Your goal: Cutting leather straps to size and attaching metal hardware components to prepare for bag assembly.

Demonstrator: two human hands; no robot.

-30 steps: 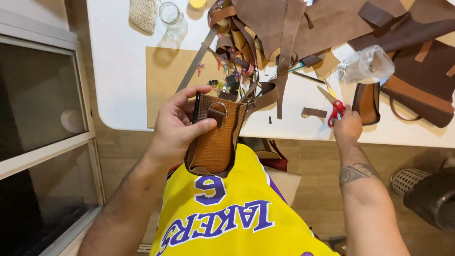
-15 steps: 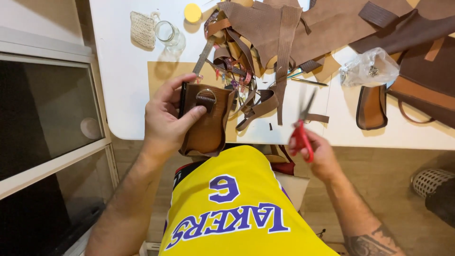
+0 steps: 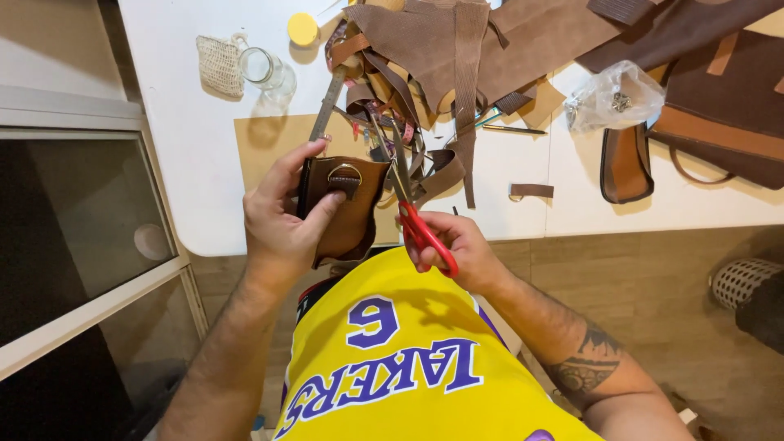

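We look down on a white table (image 3: pixel 204 163), smooth and round-cornered, its far half covered by a heap of brown leather sheets (image 3: pixel 523 37) with a matte, suede-like surface, cut into broad panels and long narrow strips. To the right lies a dark brown bag (image 3: pixel 719 122) with a tan band, and just beside it a crumpled clear plastic bag (image 3: pixel 612 98) of small metal fittings. Near the table's front edge our left hand (image 3: pixel 282 220) is closed round a small brown leather pouch (image 3: pixel 347 216), fingers curled behind it and thumb pressed on its short strap below a round metal ring; the pouch is held upright, over the table's edge and above a flat tan card sheet (image 3: pixel 269 139). Our right hand (image 3: pixel 457 249) is wrapped through the glossy red handles of a pair of scissors (image 3: pixel 408 204), whose slim steel blades point up just beside the pouch's right edge. Farther back stand a clear glass jar (image 3: pixel 265 69), a knitted cream pouch (image 3: pixel 219 64) and a round yellow lid (image 3: pixel 302 28).
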